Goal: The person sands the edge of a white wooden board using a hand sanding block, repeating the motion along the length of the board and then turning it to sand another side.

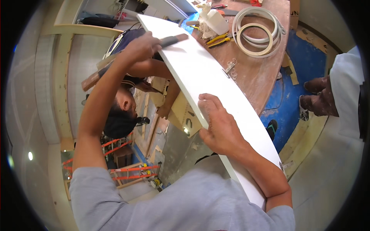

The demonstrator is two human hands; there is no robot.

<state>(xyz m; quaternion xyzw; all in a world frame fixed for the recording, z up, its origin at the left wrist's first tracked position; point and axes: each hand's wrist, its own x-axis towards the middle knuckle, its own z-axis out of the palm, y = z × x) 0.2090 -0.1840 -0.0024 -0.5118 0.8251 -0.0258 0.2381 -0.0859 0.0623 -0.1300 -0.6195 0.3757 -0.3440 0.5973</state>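
My left hand (pixel 143 48) is wrapped round a long, narrow brown-and-black bar (pixel 174 40), whose front end lies over the edge of a white board (pixel 192 63). The bar's other brown end (pixel 90 81) sticks out behind my forearm. Stretching from the workbench down to my body, the long white board slants across the view. My right hand (pixel 222 129) grips its left edge, palm on the face and fingertips bent over the rim. My right forearm lies across the board's near part. A small metal fitting (pixel 226 73) sits at the board's far edge.
Close on my left, a co-worker (pixel 119 111) bends low, arms under the board. The workbench (pixel 258 81) bears coiled white edging (pixel 246 17), a tape roll (pixel 254 39), yellow-handled pliers (pixel 217 39) and a white bottle (pixel 217 22). Another person's legs (pixel 320 96) stand at right; an orange ladder (pixel 131 169) is behind.
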